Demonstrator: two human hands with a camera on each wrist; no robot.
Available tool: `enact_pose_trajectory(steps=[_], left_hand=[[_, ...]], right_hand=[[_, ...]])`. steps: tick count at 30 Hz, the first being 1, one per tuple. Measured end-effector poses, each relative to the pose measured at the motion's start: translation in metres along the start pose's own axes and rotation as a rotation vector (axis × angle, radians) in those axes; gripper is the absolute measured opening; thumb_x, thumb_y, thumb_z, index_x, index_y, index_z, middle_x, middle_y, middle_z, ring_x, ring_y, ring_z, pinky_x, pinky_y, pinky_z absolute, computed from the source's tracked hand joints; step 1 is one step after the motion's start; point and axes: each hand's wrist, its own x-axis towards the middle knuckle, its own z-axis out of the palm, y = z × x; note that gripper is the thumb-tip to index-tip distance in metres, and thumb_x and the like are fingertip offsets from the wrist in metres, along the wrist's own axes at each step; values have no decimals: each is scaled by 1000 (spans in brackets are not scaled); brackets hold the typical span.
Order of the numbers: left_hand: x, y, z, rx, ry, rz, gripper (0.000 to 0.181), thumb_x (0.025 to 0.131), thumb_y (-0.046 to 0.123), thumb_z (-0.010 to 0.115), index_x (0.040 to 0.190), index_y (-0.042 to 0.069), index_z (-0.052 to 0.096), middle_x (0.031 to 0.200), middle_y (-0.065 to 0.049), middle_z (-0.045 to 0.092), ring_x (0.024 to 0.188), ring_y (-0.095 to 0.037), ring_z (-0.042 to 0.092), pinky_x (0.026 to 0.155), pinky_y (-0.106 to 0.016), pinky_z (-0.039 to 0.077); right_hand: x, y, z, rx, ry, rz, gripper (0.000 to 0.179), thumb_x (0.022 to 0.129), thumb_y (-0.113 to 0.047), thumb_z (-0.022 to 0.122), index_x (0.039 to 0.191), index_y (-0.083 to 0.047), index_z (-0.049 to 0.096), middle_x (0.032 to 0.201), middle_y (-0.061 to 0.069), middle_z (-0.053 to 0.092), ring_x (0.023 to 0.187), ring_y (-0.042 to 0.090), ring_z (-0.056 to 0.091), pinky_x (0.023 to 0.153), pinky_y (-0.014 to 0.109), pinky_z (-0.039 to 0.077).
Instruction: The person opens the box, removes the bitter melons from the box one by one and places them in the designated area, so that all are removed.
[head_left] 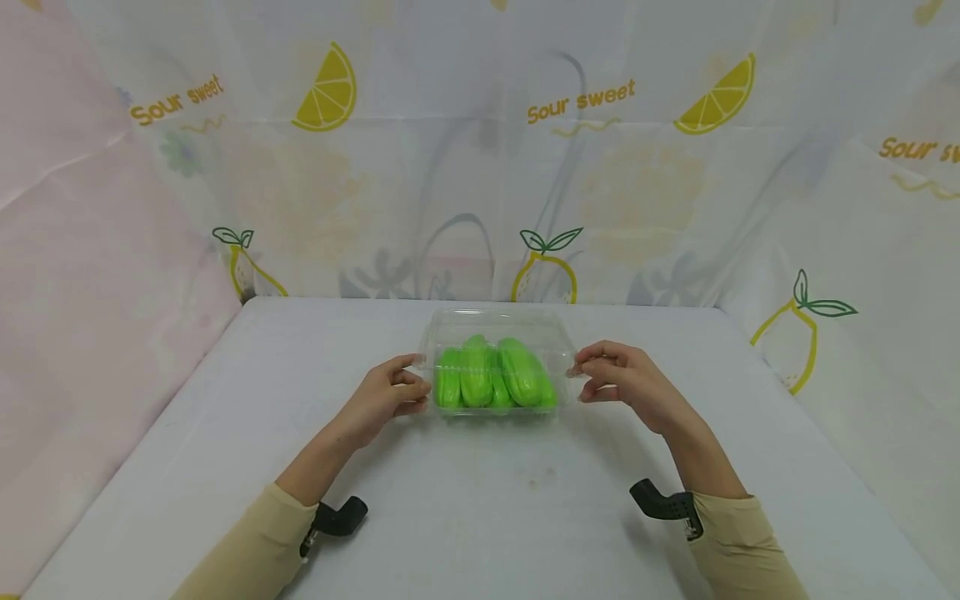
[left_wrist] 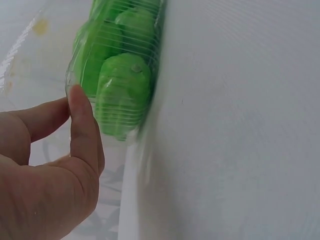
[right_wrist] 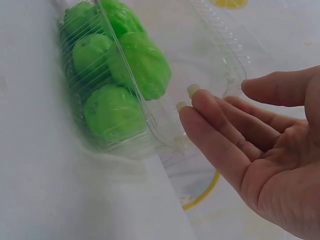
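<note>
1. A clear plastic container (head_left: 498, 412) rests on the white table (head_left: 487, 517), midway between left and right and toward the far edge.
2. Several bright green, elongated pieces (head_left: 476, 379) lie side by side in it, running near to far.
3. A clear lid (head_left: 555, 329) rises at the container's far side; its exact angle is hard to make out.
4. The left hand (head_left: 378, 404) is at the left side, thumb and a finger pinching the clear plastic edge; whether that edge is lid or base, I cannot tell.
5. The right hand (head_left: 637, 383) is at the right side, two fingers stretched toward the plastic and well apart from another digit at a clear corner; whether it pinches there, I cannot tell.
6. Beige sleeves (head_left: 255, 533) cover both forearms, with a black device (head_left: 341, 517) at each cuff.
7. Behind the table hangs a pale cloth (head_left: 465, 125) printed with lemons and "Sour sweet".
</note>
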Motion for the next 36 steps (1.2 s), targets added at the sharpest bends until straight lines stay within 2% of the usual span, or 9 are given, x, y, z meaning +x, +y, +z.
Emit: enact_pose_trajectory(steps=[6,13,23,36], left_hand=[[-1,3,-1,-10,-30,-25,65,97,5,59,153,-1,27,101,-5,57,85,-12,65,80,-24,59],[0,3,-2,7,-51,-47,56,97,4,58,148,-5,36,97,-4,60,82,-10,65,78,-22,58],[0,3,-3,2,-75,-73,50,97,3,59,143,-8,41,95,-4,59,81,-10,66,76,-22,59],[-1,5,-5,25,-127,-114,44,95,0,58,135,-8,43,92,-4,59,80,-13,67,74,-22,59]], right_hand=[[0,2,-1,19,11,-36,33,102,-20,55,122,6,53,113,10,66,79,20,69,86,38,60],[-1,0,-1,41,23,-87,31,103,-18,52,121,7,54,111,6,67,79,19,70,85,36,60],[-2,-3,-3,76,44,-144,22,103,-16,53,115,1,59,109,5,70,79,21,71,82,36,61],[-1,-5,-2,110,90,-224,23,102,-14,55,120,1,58,109,2,71,79,19,70,84,36,61]])
